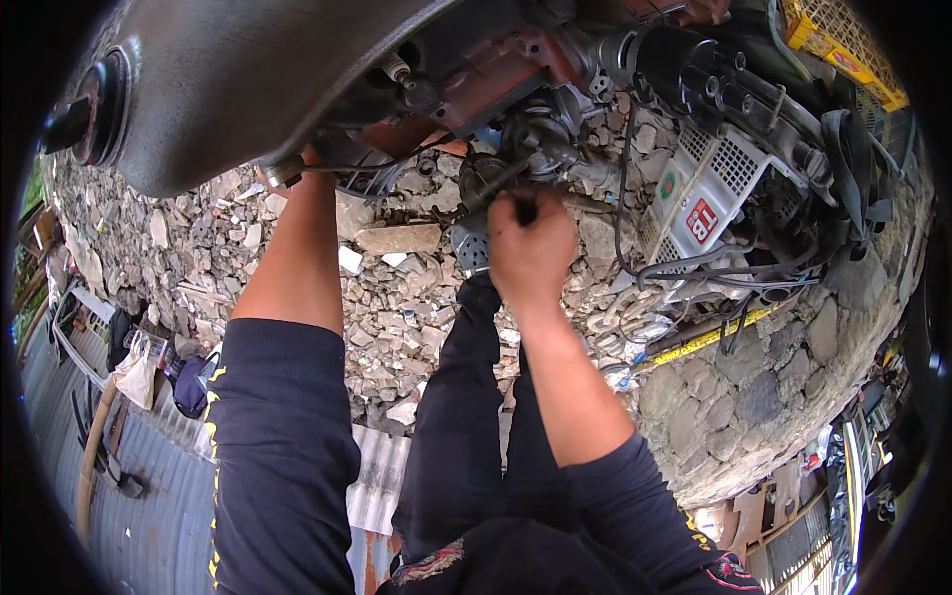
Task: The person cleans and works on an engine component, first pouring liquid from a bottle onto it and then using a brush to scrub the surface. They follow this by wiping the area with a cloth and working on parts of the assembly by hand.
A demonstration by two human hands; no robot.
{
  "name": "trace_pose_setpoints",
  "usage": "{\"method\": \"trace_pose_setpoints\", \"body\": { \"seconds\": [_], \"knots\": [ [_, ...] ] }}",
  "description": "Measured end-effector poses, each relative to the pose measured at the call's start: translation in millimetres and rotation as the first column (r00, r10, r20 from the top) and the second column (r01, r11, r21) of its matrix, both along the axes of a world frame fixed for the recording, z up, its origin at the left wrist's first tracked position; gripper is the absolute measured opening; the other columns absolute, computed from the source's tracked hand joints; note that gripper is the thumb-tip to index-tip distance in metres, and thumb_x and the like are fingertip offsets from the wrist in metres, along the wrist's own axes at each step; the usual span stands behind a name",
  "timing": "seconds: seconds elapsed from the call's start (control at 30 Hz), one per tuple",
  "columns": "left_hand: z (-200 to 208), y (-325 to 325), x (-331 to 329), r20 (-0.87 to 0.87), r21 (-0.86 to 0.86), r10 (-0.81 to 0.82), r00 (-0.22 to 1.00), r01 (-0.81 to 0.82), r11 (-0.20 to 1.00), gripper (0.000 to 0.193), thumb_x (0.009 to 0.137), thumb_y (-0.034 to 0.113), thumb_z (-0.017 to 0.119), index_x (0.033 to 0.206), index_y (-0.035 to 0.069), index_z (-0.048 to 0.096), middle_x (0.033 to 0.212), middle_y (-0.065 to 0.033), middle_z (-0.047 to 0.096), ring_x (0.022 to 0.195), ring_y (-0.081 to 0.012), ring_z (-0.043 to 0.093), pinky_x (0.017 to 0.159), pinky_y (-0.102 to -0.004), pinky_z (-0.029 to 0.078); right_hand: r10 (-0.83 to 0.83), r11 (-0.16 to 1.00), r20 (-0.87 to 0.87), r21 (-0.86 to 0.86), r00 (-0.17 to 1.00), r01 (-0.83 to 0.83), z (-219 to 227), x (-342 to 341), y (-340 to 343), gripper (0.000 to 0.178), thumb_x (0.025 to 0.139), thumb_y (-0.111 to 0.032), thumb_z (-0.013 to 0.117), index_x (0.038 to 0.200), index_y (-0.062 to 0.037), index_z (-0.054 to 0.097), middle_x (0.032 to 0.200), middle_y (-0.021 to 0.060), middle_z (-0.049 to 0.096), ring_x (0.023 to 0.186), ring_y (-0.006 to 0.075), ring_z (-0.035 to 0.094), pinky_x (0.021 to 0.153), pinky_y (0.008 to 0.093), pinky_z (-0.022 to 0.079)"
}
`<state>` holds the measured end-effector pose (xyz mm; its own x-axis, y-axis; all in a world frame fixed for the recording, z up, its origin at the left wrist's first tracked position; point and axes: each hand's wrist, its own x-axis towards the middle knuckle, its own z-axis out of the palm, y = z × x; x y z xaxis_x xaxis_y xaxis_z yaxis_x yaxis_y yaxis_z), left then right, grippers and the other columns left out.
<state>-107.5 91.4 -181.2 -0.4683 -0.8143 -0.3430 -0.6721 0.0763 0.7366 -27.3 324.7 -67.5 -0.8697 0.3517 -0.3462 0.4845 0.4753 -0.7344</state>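
Note:
A large grey metal tank (pixel 238 79) with a black cap (pixel 94 111) fills the upper left. Beside it is a machine that looks like an engine, with a reddish-brown block (pixel 486 89) and dark metal parts (pixel 540 134) below. My left arm reaches up to the tank's lower edge, near a small metal fitting (pixel 285 172). Only the wrist end of my left hand (pixel 313 178) shows; its fingers are hidden behind the machine. Just below the dark parts, my right hand (pixel 534 243) is closed in a fist next to a short metal bar (pixel 501 183). Whatever it grips is hidden.
Loose stones (pixel 397 307) cover the ground. On the right lie a white plastic crate (pixel 709 188), black cables (pixel 734 263) and a yellow-edged strip (pixel 709 337). A yellow crate (pixel 843 45) stands at upper right. Corrugated sheeting (pixel 169 496) spreads at lower left.

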Motion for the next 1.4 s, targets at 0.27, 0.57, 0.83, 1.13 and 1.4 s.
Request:
{"method": "trace_pose_setpoints", "body": {
  "seconds": [0.27, 0.57, 0.83, 1.13, 1.4],
  "knots": [
    [0, -4, 5, 0.014, -0.019, 0.01, 1.0, -0.01, 1.0, 0.051, 0.091, 0.041, 0.044, 0.093, -0.002, 0.072, 0.095, -0.0225, 0.071, 0.088, -0.0366, 0.067, 0.077, -0.0457, 0.052, -0.132, 0.98, 0.028, -0.144, 0.991, 0.135, -5, -8, 1, 0.013, 0.082, -0.01, 0.063, 0.087, 0.0029, 0.064, 0.072, 0.019, 0.066, 0.067, 0.0301, 0.066, 0.064, 0.0367, 0.05],
    [-3, -1, 3, 0.019, -0.036, 0.023, 1.0, -0.023, 0.999, 0.051, 0.091, 0.04, 0.044, 0.093, -0.002, 0.072, 0.096, -0.0225, 0.071, 0.088, -0.0364, 0.068, 0.077, -0.0454, 0.053, -0.052, 0.993, 0.069, -0.104, 0.996, 0.059, 0, 1, -2, 0.012, 0.084, -0.009, 0.061, 0.086, 0.003, 0.063, 0.075, 0.02, 0.067, 0.067, 0.0306, 0.066, 0.063, 0.0378, 0.049],
    [-6, -3, 1, 0.02, -0.062, 0.044, 0.999, -0.043, 0.997, 0.05, 0.092, 0.04, 0.043, 0.094, -0.002, 0.071, 0.096, -0.0225, 0.071, 0.089, -0.0362, 0.068, 0.077, -0.0452, 0.053, -0.007, 0.995, -0.018, -0.103, 1.0, 0.005, -5, -5, 3, 0.011, 0.084, -0.008, 0.062, 0.084, 0.0028, 0.062, 0.072, 0.0188, 0.065, 0.063, 0.0312, 0.064, 0.061, 0.0376, 0.048],
    [-6, -4, 4, 0.027, -0.083, 0.063, 0.998, -0.06, 0.995, 0.05, 0.093, 0.039, 0.043, 0.094, -0.003, 0.071, 0.097, -0.0225, 0.071, 0.09, -0.0361, 0.068, 0.078, -0.045, 0.053, 0.051, 0.995, -0.056, -0.078, 0.997, -0.055, -10, 3, 2, 0.008, 0.084, -0.005, 0.061, 0.086, 0.0027, 0.06, 0.075, 0.0192, 0.064, 0.066, 0.0333, 0.063, 0.061, 0.0385, 0.048],
    [-6, -5, 6, 0.046, -0.115, 0.1, 0.994, -0.094, 0.989, 0.05, 0.093, 0.038, 0.042, 0.095, -0.003, 0.071, 0.098, -0.0225, 0.071, 0.091, -0.0359, 0.068, 0.078, -0.0448, 0.054, 0.059, 0.988, -0.037, -0.143, 0.998, -0.064, -6, 2, 6, 0.008, 0.084, -0.006, 0.062, 0.086, 0.0018, 0.06, 0.078, 0.0193, 0.063, 0.07, 0.0351, 0.062, 0.065, 0.041, 0.047]
  ]
}}
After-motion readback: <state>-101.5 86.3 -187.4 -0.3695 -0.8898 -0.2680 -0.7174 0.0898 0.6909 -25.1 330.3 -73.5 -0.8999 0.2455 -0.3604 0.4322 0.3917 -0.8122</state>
